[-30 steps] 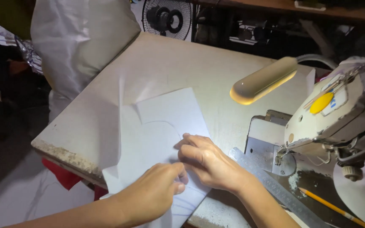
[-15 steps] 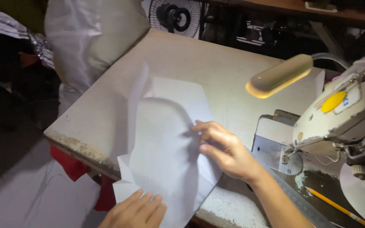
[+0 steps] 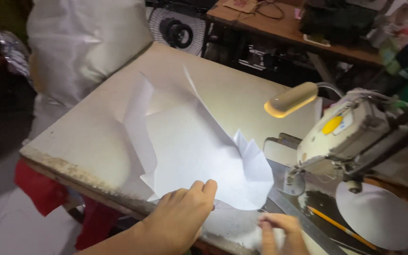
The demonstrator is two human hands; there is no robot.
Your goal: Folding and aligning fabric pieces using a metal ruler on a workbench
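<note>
Now, far left: a big white sack point(image 3: 88, 45) stands against the counter's point(image 3: 86, 137) back-left edge; its mouth is out of view, so its contents cannot be told. Red cloth point(image 3: 38, 189) hangs below the counter's worn front edge.
Change since half a second ago: the white paper sheets point(image 3: 190, 151) were held by the right hand near their middle; now they lie loose and billowed, corners curled up, and both hands have dropped to the near edge.
Paper sheets: on the counter, middle to front, lower edge overhanging toward the person.
Left hand point(image 3: 182, 215): fingers curled, gripping the paper's lower edge from beneath, thumb on top.
Right hand point(image 3: 277, 231): low at the frame's bottom, fingertips pinched on what looks like a thin, clear layer at the paper's edge; partly cut off, so the grip is uncertain.
Right of hands: metal ruler point(image 3: 298, 217), then a yellow pencil point(image 3: 341, 227).
Far right: lamp point(image 3: 291, 99), sewing machine point(image 3: 355, 134), white round disc point(image 3: 376, 215).
</note>
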